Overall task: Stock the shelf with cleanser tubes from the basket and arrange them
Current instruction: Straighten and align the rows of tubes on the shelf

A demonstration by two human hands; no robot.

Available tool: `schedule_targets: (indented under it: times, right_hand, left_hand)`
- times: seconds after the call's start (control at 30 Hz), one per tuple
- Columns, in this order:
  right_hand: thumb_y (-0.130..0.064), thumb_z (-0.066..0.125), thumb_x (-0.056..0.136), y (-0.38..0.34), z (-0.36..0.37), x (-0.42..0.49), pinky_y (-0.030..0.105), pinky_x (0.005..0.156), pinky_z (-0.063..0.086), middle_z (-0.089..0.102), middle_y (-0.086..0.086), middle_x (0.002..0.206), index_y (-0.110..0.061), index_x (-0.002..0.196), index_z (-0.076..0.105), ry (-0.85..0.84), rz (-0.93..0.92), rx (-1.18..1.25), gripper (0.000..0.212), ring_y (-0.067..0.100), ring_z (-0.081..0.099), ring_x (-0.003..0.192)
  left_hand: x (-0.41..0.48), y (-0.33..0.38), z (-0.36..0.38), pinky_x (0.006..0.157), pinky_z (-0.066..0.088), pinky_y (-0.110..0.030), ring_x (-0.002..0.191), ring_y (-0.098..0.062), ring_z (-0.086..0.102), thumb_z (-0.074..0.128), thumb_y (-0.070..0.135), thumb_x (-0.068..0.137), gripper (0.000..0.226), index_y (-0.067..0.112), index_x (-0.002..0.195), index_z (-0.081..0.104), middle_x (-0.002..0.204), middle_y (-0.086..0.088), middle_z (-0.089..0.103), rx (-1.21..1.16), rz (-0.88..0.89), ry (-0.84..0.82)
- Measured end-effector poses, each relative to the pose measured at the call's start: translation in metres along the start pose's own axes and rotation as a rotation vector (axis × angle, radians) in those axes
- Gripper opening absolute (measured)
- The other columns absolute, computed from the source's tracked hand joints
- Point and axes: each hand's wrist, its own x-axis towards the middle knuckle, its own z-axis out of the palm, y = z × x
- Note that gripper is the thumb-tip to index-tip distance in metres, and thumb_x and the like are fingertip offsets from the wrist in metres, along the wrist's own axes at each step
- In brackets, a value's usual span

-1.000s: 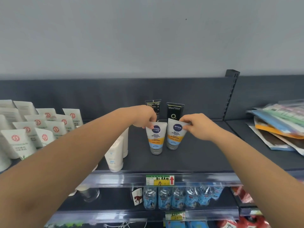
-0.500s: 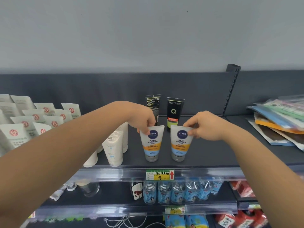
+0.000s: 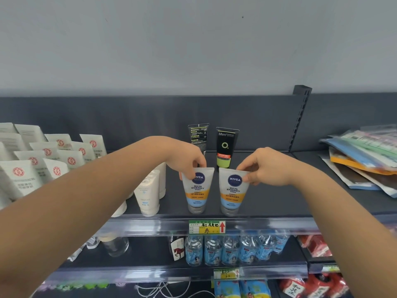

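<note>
Two sets of fingers (image 3: 194,168) pinch tube tops: the left hand (image 3: 189,157) holds the left tube (image 3: 196,194), the right hand (image 3: 268,166) the right tube (image 3: 233,196), both standing cap-down side by side at the front of the shelf (image 3: 270,201), black tubes (image 3: 226,147) behind.

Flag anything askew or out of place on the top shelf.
The left black tube at the back shows its printed back panel, while the black Men tube beside it faces front. The flat packets on the right lie in a skewed pile. The left Nivea tube and right Nivea tube stand upright.
</note>
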Motion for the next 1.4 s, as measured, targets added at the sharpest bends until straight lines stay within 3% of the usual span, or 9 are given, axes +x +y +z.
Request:
schedule_targets:
  times: [0.17, 0.5, 0.87, 1.0, 1.13, 1.23, 1.33, 1.4]
  right_hand:
    - [-0.018, 0.068, 0.088, 0.002, 0.001, 0.001, 0.036, 0.080, 0.058, 0.075, -0.006, 0.082, -0.028, 0.101, 0.076, 0.001, -0.003, 0.028, 0.019, 0.014, 0.070, 0.071]
    - [-0.019, 0.068, 0.088, 0.005, -0.001, 0.004, 0.037, 0.081, 0.059, 0.075, -0.008, 0.084, -0.031, 0.103, 0.075, -0.033, -0.009, 0.046, 0.021, 0.014, 0.071, 0.073]
    - [-0.011, 0.068, 0.085, 0.006, -0.004, 0.009, 0.034, 0.079, 0.060, 0.076, -0.008, 0.083, -0.030, 0.100, 0.077, -0.067, 0.010, 0.072, 0.026, 0.018, 0.072, 0.079]
    - [-0.013, 0.068, 0.084, 0.006, -0.005, 0.012, 0.041, 0.081, 0.059, 0.076, -0.004, 0.087, -0.029, 0.099, 0.076, -0.091, -0.003, 0.041, 0.023, 0.024, 0.072, 0.084]
    - [-0.016, 0.070, 0.085, 0.007, -0.011, 0.011, 0.040, 0.086, 0.057, 0.074, -0.008, 0.096, -0.028, 0.102, 0.072, -0.174, 0.009, 0.065, 0.021, 0.023, 0.071, 0.092]
    - [-0.027, 0.071, 0.086, 0.006, -0.019, 0.011, 0.032, 0.088, 0.057, 0.073, -0.013, 0.102, -0.028, 0.107, 0.072, -0.230, 0.018, 0.126, 0.021, 0.010, 0.069, 0.097]
    - [-0.033, 0.066, 0.090, 0.004, -0.027, 0.016, 0.029, 0.084, 0.058, 0.074, -0.009, 0.097, -0.025, 0.105, 0.073, -0.118, 0.031, 0.214, 0.019, 0.006, 0.070, 0.092]
    - [-0.032, 0.062, 0.093, 0.003, -0.030, 0.026, 0.026, 0.080, 0.057, 0.072, -0.011, 0.090, -0.024, 0.103, 0.072, 0.039, 0.028, 0.132, 0.017, 0.004, 0.068, 0.083]
  left_hand:
    - [0.000, -0.002, 0.000, 0.083, 0.056, -0.025, 0.102, -0.017, 0.067, 0.063, 0.019, 0.092, 0.031, 0.018, 0.123, 0.060, 0.116, 0.003, 0.066, -0.024, -0.010, -0.029]
    - [-0.002, -0.002, 0.000, 0.070, 0.051, -0.016, 0.091, -0.010, 0.063, 0.063, 0.017, 0.091, 0.031, 0.018, 0.122, 0.060, 0.112, 0.005, 0.064, -0.022, -0.015, -0.017]
    - [-0.001, -0.003, -0.001, 0.083, 0.055, -0.026, 0.099, -0.015, 0.066, 0.061, 0.020, 0.092, 0.029, 0.019, 0.122, 0.060, 0.109, 0.006, 0.065, -0.025, -0.023, -0.048]
    - [-0.003, -0.005, -0.003, 0.091, 0.054, -0.033, 0.103, -0.016, 0.065, 0.063, 0.031, 0.091, 0.021, 0.026, 0.111, 0.059, 0.109, 0.007, 0.065, -0.025, -0.026, -0.070]
    - [-0.008, -0.009, -0.018, 0.093, 0.050, -0.033, 0.095, -0.008, 0.068, 0.058, 0.051, 0.090, 0.036, 0.025, 0.115, 0.063, 0.101, 0.013, 0.069, -0.080, -0.003, 0.012]
    - [-0.006, -0.017, -0.030, 0.091, 0.046, -0.030, 0.092, -0.008, 0.067, 0.054, 0.052, 0.092, 0.039, 0.025, 0.119, 0.062, 0.099, 0.016, 0.067, -0.055, 0.021, 0.145]
    - [0.007, -0.030, -0.039, 0.098, 0.045, -0.035, 0.105, -0.015, 0.061, 0.057, 0.045, 0.093, 0.038, 0.024, 0.125, 0.058, 0.114, 0.007, 0.065, 0.027, -0.025, 0.295]
    - [0.019, -0.039, -0.045, 0.098, 0.044, -0.034, 0.105, -0.016, 0.058, 0.061, 0.037, 0.092, 0.039, 0.023, 0.128, 0.056, 0.120, 0.003, 0.063, 0.037, -0.064, 0.391]
